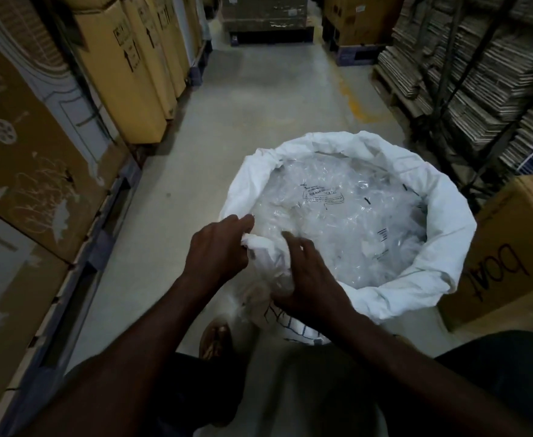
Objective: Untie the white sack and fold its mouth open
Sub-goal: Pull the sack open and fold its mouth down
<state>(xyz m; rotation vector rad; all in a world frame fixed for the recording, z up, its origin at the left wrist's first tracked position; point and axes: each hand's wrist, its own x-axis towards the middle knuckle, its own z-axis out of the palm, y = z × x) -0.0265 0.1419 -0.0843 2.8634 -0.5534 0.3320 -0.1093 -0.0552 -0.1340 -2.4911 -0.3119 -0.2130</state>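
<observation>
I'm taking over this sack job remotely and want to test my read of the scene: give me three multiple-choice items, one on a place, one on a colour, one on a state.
1. Where do both hands work on the white sack?
A. at its far rim
B. at its near rim
C. at its base

2. What colour is the box with handwriting to the right of the sack?
A. brown
B. blue
C. red

3. How is the sack's mouth?
A. tied shut
B. taped shut
C. open, rim rolled outward

Answers:
1. B: the left hand and the right hand both pinch bunched cloth at the edge nearest the person.
2. A: the cardboard box is plain brown, with dark handwriting.
3. C: the clear plastic bags inside show through the wide mouth, and the rim is turned over most of the way round.
</observation>
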